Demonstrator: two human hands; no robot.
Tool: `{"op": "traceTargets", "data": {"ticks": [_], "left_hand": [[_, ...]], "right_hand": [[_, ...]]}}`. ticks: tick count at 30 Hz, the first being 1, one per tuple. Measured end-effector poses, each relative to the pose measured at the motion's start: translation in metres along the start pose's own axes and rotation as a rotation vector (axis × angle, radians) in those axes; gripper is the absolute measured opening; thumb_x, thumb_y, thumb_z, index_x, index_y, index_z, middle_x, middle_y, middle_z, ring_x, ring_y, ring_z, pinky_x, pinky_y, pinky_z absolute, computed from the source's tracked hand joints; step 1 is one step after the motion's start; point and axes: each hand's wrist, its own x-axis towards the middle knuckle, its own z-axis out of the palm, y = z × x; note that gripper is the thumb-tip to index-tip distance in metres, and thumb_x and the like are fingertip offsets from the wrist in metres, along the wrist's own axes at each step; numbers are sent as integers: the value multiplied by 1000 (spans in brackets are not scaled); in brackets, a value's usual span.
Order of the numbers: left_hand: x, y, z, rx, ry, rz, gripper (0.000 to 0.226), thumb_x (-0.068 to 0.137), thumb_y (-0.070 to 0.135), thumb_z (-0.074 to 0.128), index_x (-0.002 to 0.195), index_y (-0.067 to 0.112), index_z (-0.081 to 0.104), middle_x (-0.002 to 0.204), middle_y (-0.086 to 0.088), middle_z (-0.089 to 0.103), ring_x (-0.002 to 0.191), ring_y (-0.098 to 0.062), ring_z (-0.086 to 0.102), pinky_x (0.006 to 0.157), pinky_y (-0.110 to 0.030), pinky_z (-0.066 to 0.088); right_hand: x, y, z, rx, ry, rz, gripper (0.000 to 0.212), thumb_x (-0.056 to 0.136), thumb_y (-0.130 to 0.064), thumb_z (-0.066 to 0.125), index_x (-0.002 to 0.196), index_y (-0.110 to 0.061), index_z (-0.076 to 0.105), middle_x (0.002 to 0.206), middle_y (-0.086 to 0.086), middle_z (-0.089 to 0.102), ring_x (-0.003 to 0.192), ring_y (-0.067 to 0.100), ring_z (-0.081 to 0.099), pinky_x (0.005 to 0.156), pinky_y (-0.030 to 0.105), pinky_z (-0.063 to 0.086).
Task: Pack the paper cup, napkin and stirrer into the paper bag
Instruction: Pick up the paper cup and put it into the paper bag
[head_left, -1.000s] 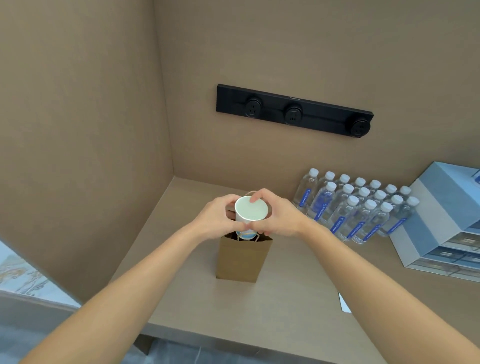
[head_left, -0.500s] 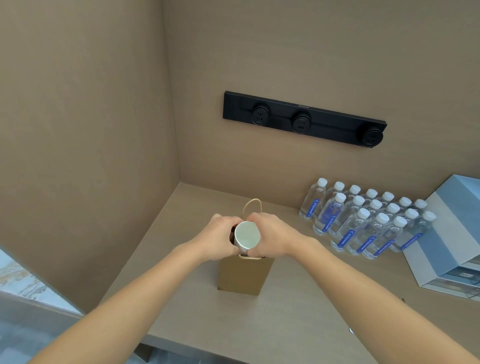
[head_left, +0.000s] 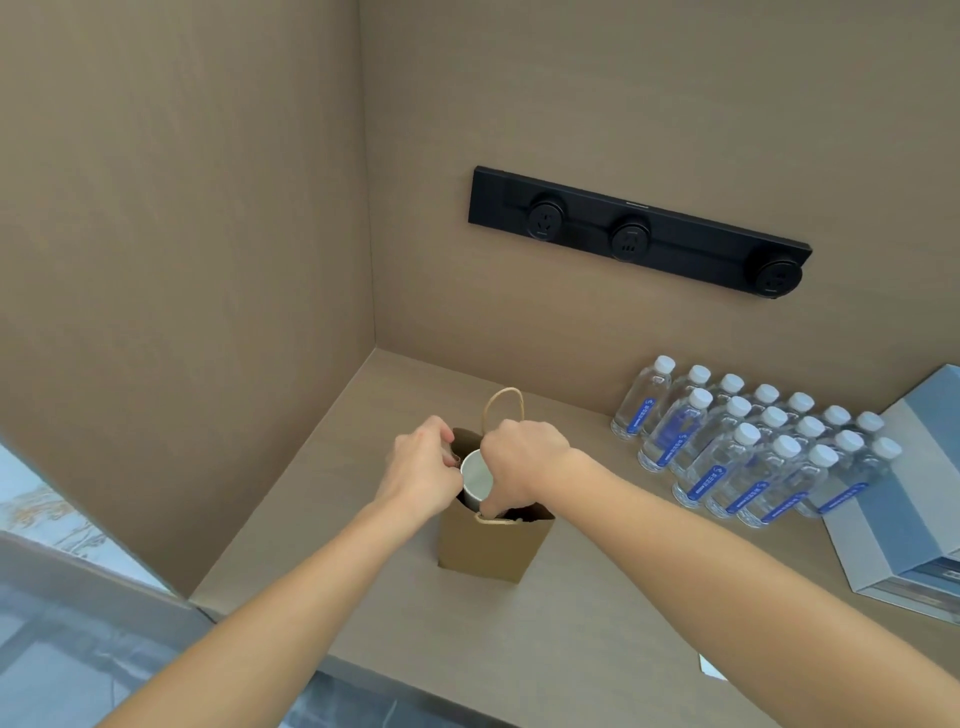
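A small brown paper bag (head_left: 491, 548) stands upright on the counter, its mouth open and one twisted handle (head_left: 504, 402) sticking up at the back. A white paper cup (head_left: 477, 475) sits upright in the bag's mouth, mostly sunk below the rim. My left hand (head_left: 421, 467) grips the cup and the bag's left edge. My right hand (head_left: 522, 460) holds the cup from the right, fingers reaching down inside the bag. A white corner of paper (head_left: 710, 667), perhaps the napkin, lies at the right near my forearm. No stirrer is visible.
Several water bottles (head_left: 748, 452) stand in rows at the right against the back wall. A blue-grey box (head_left: 904, 499) lies further right. A black socket strip (head_left: 639, 231) hangs on the wall. Walls close the counter (head_left: 571, 634) at left and back.
Both hands have lowered the cup from above the bag down into its mouth. The bag's rear handle now shows above my hands.
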Motion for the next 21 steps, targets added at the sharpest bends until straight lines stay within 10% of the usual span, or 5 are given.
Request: {"op": "traceTargets", "data": {"ticks": [17, 21], "left_hand": [[-2, 6, -1, -21, 1, -48, 22, 71, 5, 50, 80, 25, 55, 76, 5, 71, 81, -20, 68, 72, -34, 60], [-4, 6, -3, 2, -23, -32, 17, 74, 9, 56, 71, 27, 56, 75, 8, 71, 84, -20, 67, 74, -34, 59]], "right_hand": [[31, -18, 28, 78, -215, 12, 22, 88, -9, 56, 108, -7, 64, 97, 11, 56, 83, 32, 57, 60, 33, 45], [38, -20, 50, 324, -202, 73, 29, 95, -12, 50, 120, -6, 62, 123, 18, 63, 113, 37, 60, 87, 42, 49]]}}
